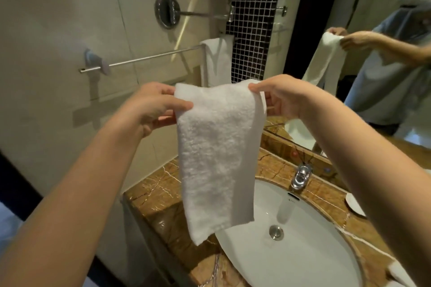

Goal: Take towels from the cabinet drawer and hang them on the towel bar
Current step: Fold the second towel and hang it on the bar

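Note:
A white folded towel (214, 156) hangs in front of me, held up by its top corners. My left hand (154, 105) pinches the top left corner and my right hand (282, 98) pinches the top right corner. The towel dangles over the sink's left side. Behind it, on the wall, runs a metal towel bar (144, 59), bare along most of its length. Another white towel (215, 63) hangs at the bar's right end. The cabinet drawer is out of view.
A white sink (310, 254) with a chrome tap (300, 176) is set in a brown marble counter (154, 191). A round shaving mirror (167, 10) on an arm sticks out above the bar. The wall mirror (373, 53) at right reflects me and the towel.

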`<state>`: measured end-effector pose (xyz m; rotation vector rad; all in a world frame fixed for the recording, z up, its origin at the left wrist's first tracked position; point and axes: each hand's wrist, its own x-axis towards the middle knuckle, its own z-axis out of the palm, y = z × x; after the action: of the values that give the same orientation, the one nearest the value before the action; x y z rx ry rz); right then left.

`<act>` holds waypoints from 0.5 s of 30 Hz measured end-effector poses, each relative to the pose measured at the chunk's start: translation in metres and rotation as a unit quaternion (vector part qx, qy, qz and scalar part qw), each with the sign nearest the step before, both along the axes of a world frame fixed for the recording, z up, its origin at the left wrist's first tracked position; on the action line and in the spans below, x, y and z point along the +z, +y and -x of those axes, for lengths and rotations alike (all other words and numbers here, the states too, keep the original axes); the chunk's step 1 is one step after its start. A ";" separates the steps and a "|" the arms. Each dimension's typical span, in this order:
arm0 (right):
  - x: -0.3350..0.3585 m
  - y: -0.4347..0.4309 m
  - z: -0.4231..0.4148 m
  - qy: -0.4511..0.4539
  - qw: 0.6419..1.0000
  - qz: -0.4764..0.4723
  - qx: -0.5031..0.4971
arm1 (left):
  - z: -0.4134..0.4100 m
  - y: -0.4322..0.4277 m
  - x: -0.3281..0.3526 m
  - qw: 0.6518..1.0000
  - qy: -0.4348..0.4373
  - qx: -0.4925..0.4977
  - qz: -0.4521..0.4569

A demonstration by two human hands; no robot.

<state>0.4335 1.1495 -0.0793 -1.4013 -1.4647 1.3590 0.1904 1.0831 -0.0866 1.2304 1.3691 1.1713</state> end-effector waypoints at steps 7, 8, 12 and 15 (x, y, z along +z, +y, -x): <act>0.037 0.020 -0.002 -0.051 0.998 -0.006 0.038 | 0.005 0.028 0.027 0.999 -0.023 0.020 -0.035; 0.042 0.024 -0.003 -0.056 0.998 -0.011 0.042 | 0.005 0.031 0.031 0.999 -0.026 0.023 -0.040; 0.063 0.043 -0.001 -0.069 0.996 -0.031 0.051 | 0.002 0.041 0.048 0.997 -0.034 0.045 -0.060; 0.077 0.057 0.005 -0.079 0.994 -0.051 0.060 | 0.000 0.045 0.062 0.994 -0.038 0.069 -0.072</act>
<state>0.4281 1.2063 -0.0027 -1.4012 -1.7215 1.2494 0.1902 1.1284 -0.0244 1.1928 1.3493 1.4215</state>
